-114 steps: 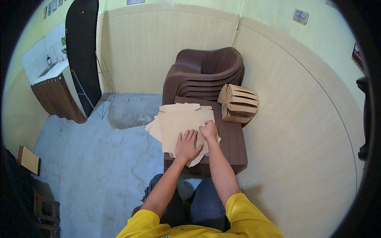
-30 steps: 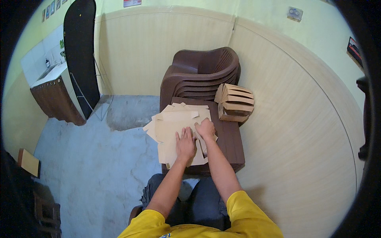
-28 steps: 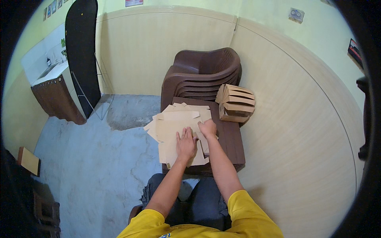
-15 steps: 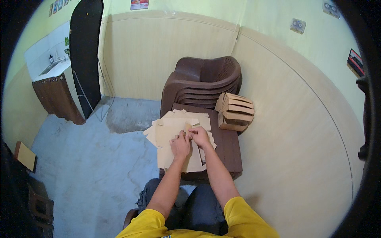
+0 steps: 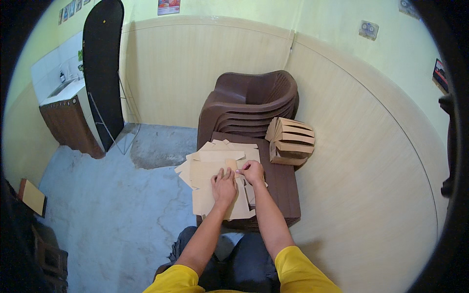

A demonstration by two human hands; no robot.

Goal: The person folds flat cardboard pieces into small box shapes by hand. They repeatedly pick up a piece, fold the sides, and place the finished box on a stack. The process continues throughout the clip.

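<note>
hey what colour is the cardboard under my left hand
The cardboard is plain tan, best seen in the head view.

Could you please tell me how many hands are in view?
2: the left hand rests on the cardboard, and the right hand is beside it, over the cardboard too; none seem hidden.

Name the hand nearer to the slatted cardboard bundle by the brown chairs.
Right. The right hand is left of the slatted cardboard bundle and closer to the person's body; the left hand rests farther left, on the cardboard sheets.
</note>
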